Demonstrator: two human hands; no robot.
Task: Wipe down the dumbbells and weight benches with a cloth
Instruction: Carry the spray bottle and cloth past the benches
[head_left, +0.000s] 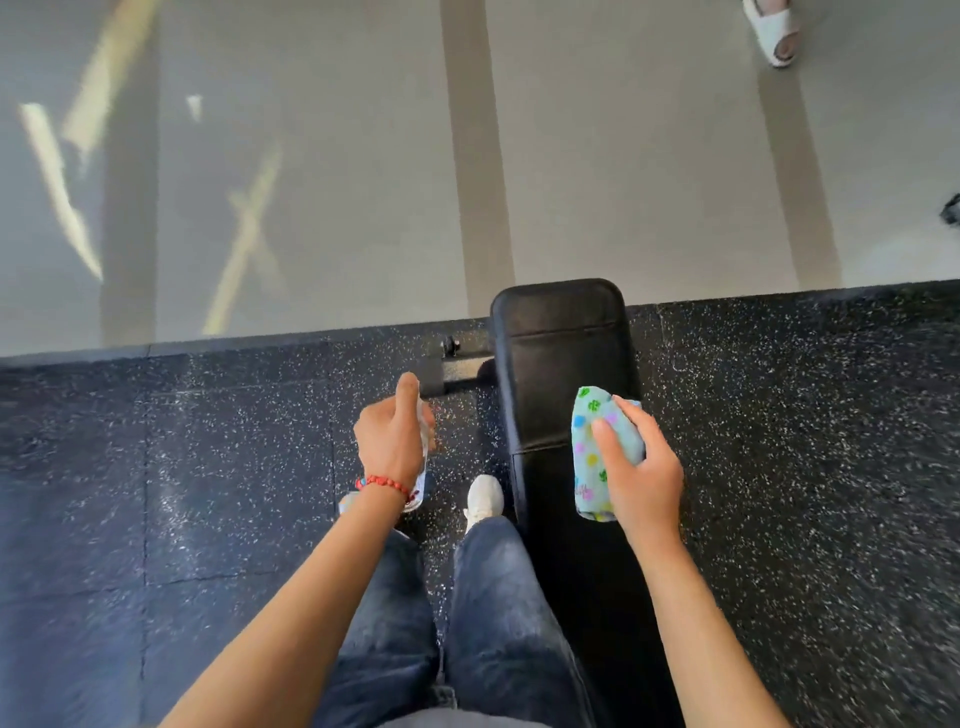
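A person stands over a black padded weight bench (563, 374), seen from above, both bare forearms reaching forward and down.

The right hand (641, 475) grips a folded cloth (592, 457), pale blue with small coloured prints. The thumb lies across the top of the cloth and the other fingers curl round its far, outer edge. The cloth lies lengthwise on the bench pad, directly under those fingers, with its ends sticking out beyond the fingertips and back past the heel of the hand. The bench runs on ahead of the fingertips to a rounded end, and back beneath the wrist and forearm.

The left hand (392, 441) is curled round a clear spray bottle (423, 470), most of it hidden behind the hand. One finger is raised on top of the bottle; whether it is pressing cannot be told. The bottle's base shows below the wrist, which wears a red bead bracelet (384, 483). This hand hangs over the floor, to the left of the bench and apart from it.

Just beyond the left fingers, a black metal bar (457, 371) of the bench frame juts out sideways. Beneath both hands is dark speckled rubber flooring (805, 415), which gives way further ahead to pale grey floor (363, 182). Between the wrists show blue jeans (493, 623) and a white shoe (484, 499). Far ahead of the right fingers, another person's foot in a white sandal (774, 31) stands on the pale floor.
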